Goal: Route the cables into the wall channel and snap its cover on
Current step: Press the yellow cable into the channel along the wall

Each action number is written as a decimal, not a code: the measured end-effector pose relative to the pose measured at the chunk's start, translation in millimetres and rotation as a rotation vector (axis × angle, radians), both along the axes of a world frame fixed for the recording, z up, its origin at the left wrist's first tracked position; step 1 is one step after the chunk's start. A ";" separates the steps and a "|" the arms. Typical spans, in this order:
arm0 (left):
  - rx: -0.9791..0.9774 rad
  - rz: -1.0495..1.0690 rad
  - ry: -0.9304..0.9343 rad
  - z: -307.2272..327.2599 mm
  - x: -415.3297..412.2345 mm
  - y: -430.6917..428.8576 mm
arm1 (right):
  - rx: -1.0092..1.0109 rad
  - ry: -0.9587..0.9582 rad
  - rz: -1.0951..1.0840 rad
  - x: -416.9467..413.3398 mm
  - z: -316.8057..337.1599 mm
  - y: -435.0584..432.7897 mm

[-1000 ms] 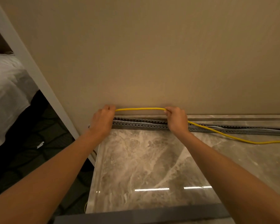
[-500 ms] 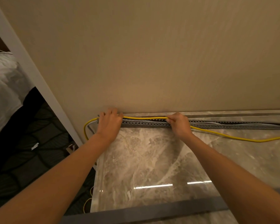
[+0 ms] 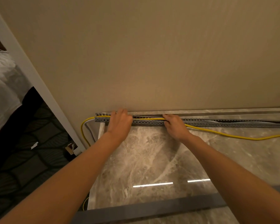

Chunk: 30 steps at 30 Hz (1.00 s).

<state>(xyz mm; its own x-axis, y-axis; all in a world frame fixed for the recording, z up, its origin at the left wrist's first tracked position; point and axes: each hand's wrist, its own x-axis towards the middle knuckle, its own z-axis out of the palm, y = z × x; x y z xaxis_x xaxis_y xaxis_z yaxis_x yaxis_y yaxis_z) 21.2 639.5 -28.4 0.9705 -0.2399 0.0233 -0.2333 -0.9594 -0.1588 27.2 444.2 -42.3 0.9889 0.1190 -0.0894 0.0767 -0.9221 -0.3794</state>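
Both of the person's arms reach up the frame to the slotted grey channel (image 3: 145,122), which runs along the foot of the beige wall (image 3: 152,62) at the back of the marble counter (image 3: 144,159). The left hand (image 3: 120,122) lies over the channel near its left end, fingers curled over the top towards the wall. The yellow cable (image 3: 225,134) passes under that palm, and I cannot tell whether the hand grips it or only presses it down. The right hand (image 3: 174,126), a little further right, pinches the yellow cable at its fingertips, right at the channel's slotted edge.

Between the hands the yellow cable sits along the channel. Left of the channel's end it loops out and drops over the counter's edge. Right of the right hand it leaves the channel and lies loose across the marble to the right edge of the frame. Grey cables (image 3: 233,122) already rest inside the channel on that side.

A long grey strip (image 3: 152,210), probably the cover, lies at the bottom of the frame, well apart from the channel. By my reckoning, only a short stretch of the yellow cable is seated. The long right-hand run has yet to be tucked in, and the cover has not been fitted.
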 end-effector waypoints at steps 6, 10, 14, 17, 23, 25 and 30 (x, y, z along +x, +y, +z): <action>-0.061 -0.080 -0.006 -1.0 -1.5 -35.4 | -0.200 0.083 0.159 -5.3 -5.4 -10.4; -0.052 -0.180 -0.006 -5.2 -4.8 -69.4 | -0.013 0.152 0.175 -3.3 2.3 -19.4; 0.017 -0.090 0.047 3.0 -2.0 -91.7 | 0.049 0.152 0.133 -11.7 9.0 -57.0; 0.043 -0.040 0.079 10.9 0.9 -108.7 | -0.040 0.089 0.082 -22.1 5.0 -91.5; -0.025 -0.089 0.044 12.2 2.1 -162.7 | -0.172 -0.100 0.027 -21.7 -2.3 -133.2; -0.023 -0.129 0.055 7.5 2.6 -177.8 | -0.215 -0.133 0.079 -18.6 -2.8 -138.8; 0.050 -0.224 0.067 2.3 6.9 -191.7 | -0.272 -0.100 0.181 -9.1 3.8 -148.5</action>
